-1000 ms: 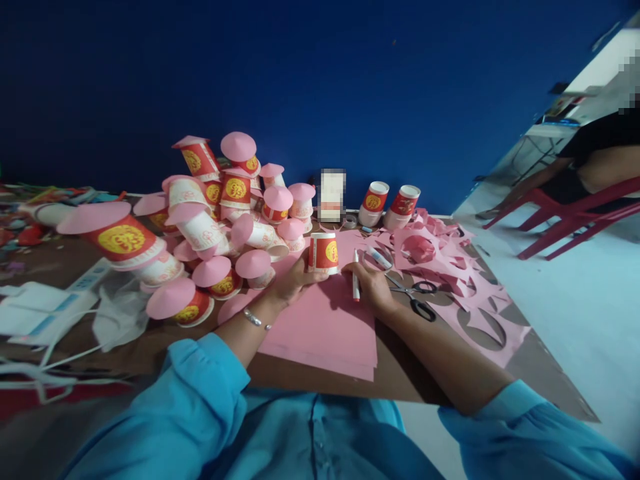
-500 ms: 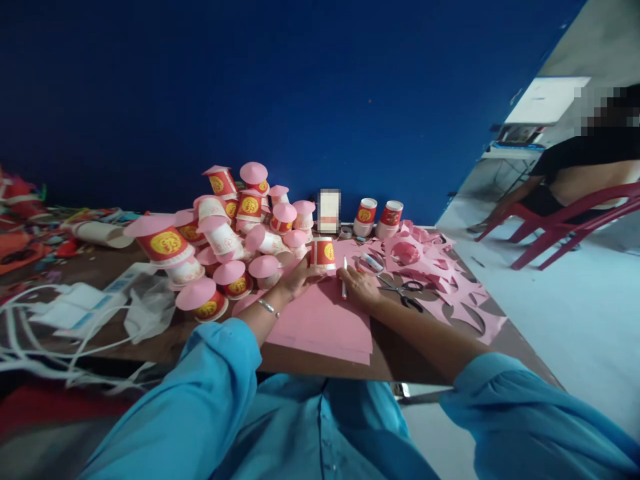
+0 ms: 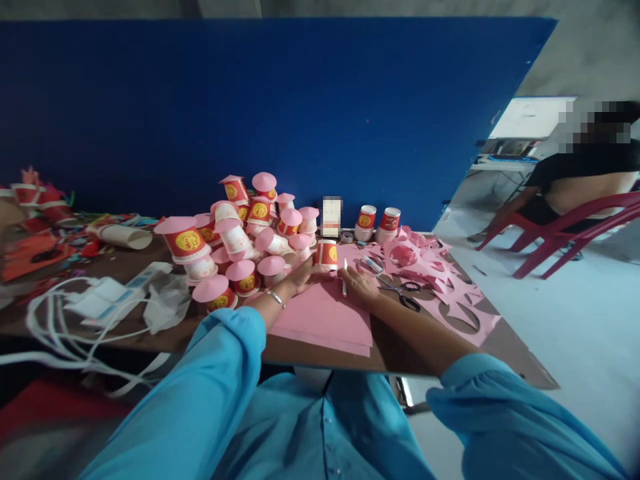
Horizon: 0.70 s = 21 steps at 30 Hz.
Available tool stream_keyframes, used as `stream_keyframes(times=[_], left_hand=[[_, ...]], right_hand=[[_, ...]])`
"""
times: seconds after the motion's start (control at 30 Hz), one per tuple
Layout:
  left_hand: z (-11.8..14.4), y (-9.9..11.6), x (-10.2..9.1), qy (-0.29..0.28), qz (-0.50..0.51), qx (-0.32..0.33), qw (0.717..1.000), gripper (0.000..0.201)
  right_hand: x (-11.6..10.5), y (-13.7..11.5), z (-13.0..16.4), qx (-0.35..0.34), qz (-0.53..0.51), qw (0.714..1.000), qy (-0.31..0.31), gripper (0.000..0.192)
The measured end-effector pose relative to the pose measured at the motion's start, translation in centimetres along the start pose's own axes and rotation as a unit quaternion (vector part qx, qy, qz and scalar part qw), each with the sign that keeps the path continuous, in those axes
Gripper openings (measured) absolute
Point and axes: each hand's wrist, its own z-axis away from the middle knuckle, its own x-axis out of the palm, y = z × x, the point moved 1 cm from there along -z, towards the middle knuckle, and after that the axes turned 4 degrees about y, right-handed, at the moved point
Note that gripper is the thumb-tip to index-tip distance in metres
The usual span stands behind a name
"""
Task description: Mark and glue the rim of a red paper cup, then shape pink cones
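Observation:
My left hand (image 3: 303, 275) holds a red paper cup (image 3: 327, 254) upside down on a stack of pink paper sheets (image 3: 327, 317) on the brown table (image 3: 395, 357). My right hand (image 3: 359, 283) grips a white pen (image 3: 345, 278) just right of the cup, its lower end on the paper. Black-handled scissors (image 3: 406, 294) lie close to the right of that hand.
A pile of red cups with pink paper caps (image 3: 240, 237) fills the table's middle left. Two plain red cups (image 3: 376, 223) stand by the blue wall. Pink offcuts (image 3: 435, 273) spread to the right. White cables and a power strip (image 3: 95, 303) lie left. A person sits on a red chair (image 3: 565, 230) at far right.
The camera has tilted up and pulled back, so the table looks smaller and more wall shows. Both hands keep the cup and pen in the same place on the pink paper.

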Motion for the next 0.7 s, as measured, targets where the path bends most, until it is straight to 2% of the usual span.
stream_keyframes(times=[0.33,0.5,0.7], left_hand=[[-0.3,0.3,-0.9,0.026,-0.012,0.007,1.000,0.076],[0.1,0.3,-0.4,0.029,-0.010,0.026,0.999,0.074],[1.4,-0.2,0.2,0.006,0.018,0.057,0.998,0.072]], right_hand=[[-0.1,0.8,-1.0,-0.066,-0.006,0.998,-0.019,0.036],[0.2,1.0,-0.5,-0.077,-0.008,0.997,0.025,0.026],[1.4,2.4,0.0,-0.054,-0.024,0.994,0.089,0.028]])
